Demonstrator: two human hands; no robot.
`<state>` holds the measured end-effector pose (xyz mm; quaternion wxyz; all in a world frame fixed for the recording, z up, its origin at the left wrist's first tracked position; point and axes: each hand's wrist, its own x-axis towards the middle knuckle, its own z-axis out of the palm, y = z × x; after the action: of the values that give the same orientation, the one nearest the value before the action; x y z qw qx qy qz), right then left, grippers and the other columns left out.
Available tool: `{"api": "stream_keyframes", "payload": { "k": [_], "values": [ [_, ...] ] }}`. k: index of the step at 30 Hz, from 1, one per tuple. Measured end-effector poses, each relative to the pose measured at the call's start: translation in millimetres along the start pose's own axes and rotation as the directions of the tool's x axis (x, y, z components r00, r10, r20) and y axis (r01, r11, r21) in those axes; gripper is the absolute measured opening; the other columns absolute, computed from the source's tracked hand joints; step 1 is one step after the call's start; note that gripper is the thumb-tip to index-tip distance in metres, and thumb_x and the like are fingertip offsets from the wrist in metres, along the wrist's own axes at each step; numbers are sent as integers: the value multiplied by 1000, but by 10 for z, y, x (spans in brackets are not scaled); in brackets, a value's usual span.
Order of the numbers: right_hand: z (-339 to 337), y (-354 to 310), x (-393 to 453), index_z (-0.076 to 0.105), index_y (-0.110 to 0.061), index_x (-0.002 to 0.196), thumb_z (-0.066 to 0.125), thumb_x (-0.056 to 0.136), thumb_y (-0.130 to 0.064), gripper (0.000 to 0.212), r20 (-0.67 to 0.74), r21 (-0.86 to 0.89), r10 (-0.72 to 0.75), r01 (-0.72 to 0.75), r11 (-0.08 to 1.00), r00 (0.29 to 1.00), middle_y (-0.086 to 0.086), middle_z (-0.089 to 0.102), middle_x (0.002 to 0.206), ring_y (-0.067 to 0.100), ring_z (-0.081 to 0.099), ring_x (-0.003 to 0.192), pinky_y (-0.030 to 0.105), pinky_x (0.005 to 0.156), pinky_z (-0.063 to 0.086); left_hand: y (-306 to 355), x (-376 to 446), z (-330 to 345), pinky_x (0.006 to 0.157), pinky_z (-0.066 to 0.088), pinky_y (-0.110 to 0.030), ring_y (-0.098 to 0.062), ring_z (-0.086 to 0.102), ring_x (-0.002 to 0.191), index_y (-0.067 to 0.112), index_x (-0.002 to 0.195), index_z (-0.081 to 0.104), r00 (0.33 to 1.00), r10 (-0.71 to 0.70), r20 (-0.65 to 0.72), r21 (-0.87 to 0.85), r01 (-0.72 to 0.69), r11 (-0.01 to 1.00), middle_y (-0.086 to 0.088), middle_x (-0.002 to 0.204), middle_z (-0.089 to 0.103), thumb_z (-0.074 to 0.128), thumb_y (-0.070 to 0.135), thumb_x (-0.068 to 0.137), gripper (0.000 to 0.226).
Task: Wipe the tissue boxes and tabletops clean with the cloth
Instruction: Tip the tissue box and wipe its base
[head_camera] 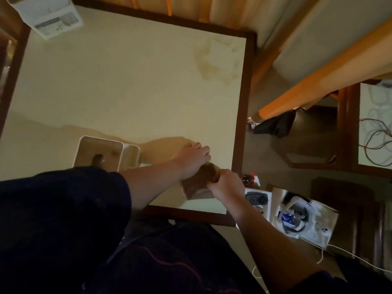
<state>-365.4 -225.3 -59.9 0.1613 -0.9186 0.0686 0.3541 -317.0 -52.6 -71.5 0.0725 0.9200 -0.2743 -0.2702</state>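
A brown cloth (pixel 196 185) lies near the front right corner of the cream tabletop (pixel 127 88). My left hand (pixel 192 159) sits on its far part with fingers curled over it. My right hand (pixel 227 183) grips the cloth's right edge, bunching it. A white tissue box (pixel 99 152) with a brownish top stands on the table just left of my left forearm. A second white box (pixel 49 18) with printed sides sits at the far left corner.
The table has a dark wooden frame (pixel 244 102). A faint stain (pixel 216 58) marks the far right of the top. On the floor to the right lie open cartons (pixel 301 219), a white cable (pixel 339 251) and a dark cloth (pixel 275 124). A second table (pixel 375 124) carries coiled wires.
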Motion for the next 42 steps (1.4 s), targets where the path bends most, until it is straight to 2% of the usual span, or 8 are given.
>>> {"api": "stream_keyframes", "payload": {
  "k": [7,13,17,21,25,30,36,42],
  "values": [
    [-21,216,-83,65,-25,96,86,81,-39,29,109,298,10,-42,954,994,-6,71,89,13,68,78,30,61,50,38,-31,-50,85,37,-34,-22,49,110,20,120,61,998,69,-3,-66,-69,995,2,115,64,47,14,105,21],
    [36,420,-127,73,-9,91,85,88,-31,25,230,383,52,-139,913,972,4,70,69,7,61,50,21,46,44,212,30,-84,88,39,-35,-19,49,108,23,117,66,991,131,-26,-151,-133,980,5,110,67,53,24,104,19],
    [47,514,-195,70,-16,89,85,87,-42,29,197,329,61,-125,936,979,1,73,73,9,67,59,27,56,52,336,126,-43,86,40,-33,-20,52,112,21,124,64,995,83,-57,-203,-93,975,3,120,67,56,24,104,22],
    [-32,467,-211,63,-27,97,71,90,-63,37,3,71,1,-2,997,1000,-11,68,81,8,66,73,28,58,47,314,-19,-12,93,45,-35,-20,55,118,20,131,62,965,-189,-180,-406,102,908,3,128,61,59,29,102,30],
    [-99,278,-80,62,-26,116,65,97,-43,25,-183,-48,-259,254,966,948,-7,65,105,14,67,86,36,68,60,119,-348,161,84,50,-35,-22,59,107,19,117,66,889,-427,-169,-444,318,838,4,113,61,61,30,98,22],
    [-184,-5,158,58,-24,140,56,103,-26,37,-28,-224,-441,425,877,897,-4,53,137,18,55,117,39,87,59,84,-516,272,76,45,-35,-20,57,96,25,106,68,859,-510,-34,-504,426,751,5,100,56,62,36,95,17],
    [-282,-84,255,58,-23,115,54,101,-17,16,88,-288,-429,435,853,899,-1,59,111,22,55,108,44,85,56,102,-429,274,62,49,-38,-26,59,75,22,80,56,807,-587,58,-713,445,542,-1,78,62,63,20,86,9],
    [-603,-50,479,72,-27,113,67,100,-25,14,151,-134,-386,406,904,910,-6,63,113,12,55,104,32,89,49,-119,-358,58,82,58,-38,-18,68,90,30,99,69,864,-503,31,-722,367,586,5,97,74,65,27,84,16]
  ]
}}
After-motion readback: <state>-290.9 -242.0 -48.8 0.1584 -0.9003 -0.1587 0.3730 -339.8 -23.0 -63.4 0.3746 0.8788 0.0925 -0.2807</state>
